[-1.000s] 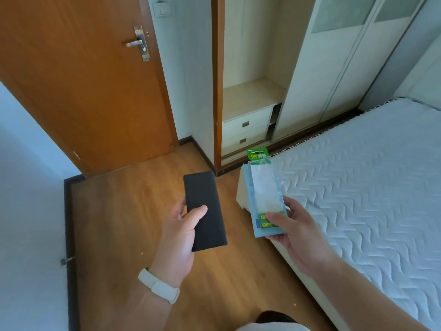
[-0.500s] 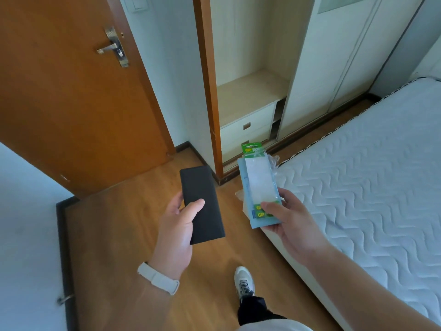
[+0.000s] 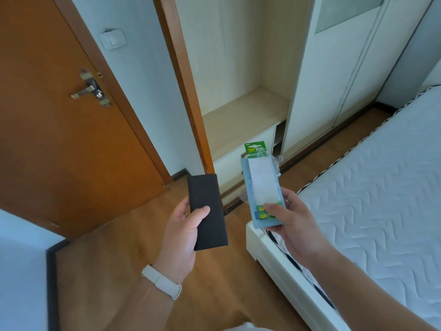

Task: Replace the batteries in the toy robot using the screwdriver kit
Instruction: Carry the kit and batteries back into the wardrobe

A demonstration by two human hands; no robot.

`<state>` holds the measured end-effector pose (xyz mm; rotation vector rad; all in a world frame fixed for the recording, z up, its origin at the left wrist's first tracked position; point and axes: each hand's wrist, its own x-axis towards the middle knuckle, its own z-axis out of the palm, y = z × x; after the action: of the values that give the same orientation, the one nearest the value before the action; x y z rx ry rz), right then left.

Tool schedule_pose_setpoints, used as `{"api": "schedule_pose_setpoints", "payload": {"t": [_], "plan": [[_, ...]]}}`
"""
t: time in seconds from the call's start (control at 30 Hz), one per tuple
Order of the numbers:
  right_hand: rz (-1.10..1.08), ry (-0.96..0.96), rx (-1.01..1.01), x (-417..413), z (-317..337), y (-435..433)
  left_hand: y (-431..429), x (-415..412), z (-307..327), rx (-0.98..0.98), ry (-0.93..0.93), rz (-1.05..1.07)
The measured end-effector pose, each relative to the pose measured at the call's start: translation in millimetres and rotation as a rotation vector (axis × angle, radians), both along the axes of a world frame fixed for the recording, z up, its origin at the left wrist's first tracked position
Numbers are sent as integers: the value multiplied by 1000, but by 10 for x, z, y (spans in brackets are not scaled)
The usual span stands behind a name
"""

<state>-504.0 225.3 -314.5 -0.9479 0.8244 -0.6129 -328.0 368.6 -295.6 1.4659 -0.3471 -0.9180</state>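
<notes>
My left hand (image 3: 183, 231) grips a flat black case (image 3: 207, 211), thumb across its front, held upright over the wooden floor. My right hand (image 3: 294, 225) holds a light blue flat box (image 3: 262, 187) with a green battery pack (image 3: 255, 146) behind it; the pack's green top sticks out above the box and green labels show by my thumb. Crinkled clear plastic pokes out at the box's right side. No toy robot is in view.
A bed with a white quilted mattress (image 3: 372, 199) and white frame fills the right. An open wardrobe shelf (image 3: 241, 118) with drawers below stands ahead, sliding doors to its right. A brown wooden door (image 3: 59, 130) is on the left; the floor is wood.
The view has tilted up and shifted toward the wardrobe; the foot seen half a second ago is out of sight. Both hands keep the same grip on their things.
</notes>
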Motion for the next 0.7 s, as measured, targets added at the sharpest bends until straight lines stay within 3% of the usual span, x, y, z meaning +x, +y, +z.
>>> {"api": "schedule_pose_setpoints", "payload": {"t": [0.33,0.7], "plan": [[-109,-42,6,418,-168,-916,-1130,591,-42,23,-42,-109],[-253,-46,8,1537,-287,-2361,-2765,1932,-252,94,-23,-240]]}}
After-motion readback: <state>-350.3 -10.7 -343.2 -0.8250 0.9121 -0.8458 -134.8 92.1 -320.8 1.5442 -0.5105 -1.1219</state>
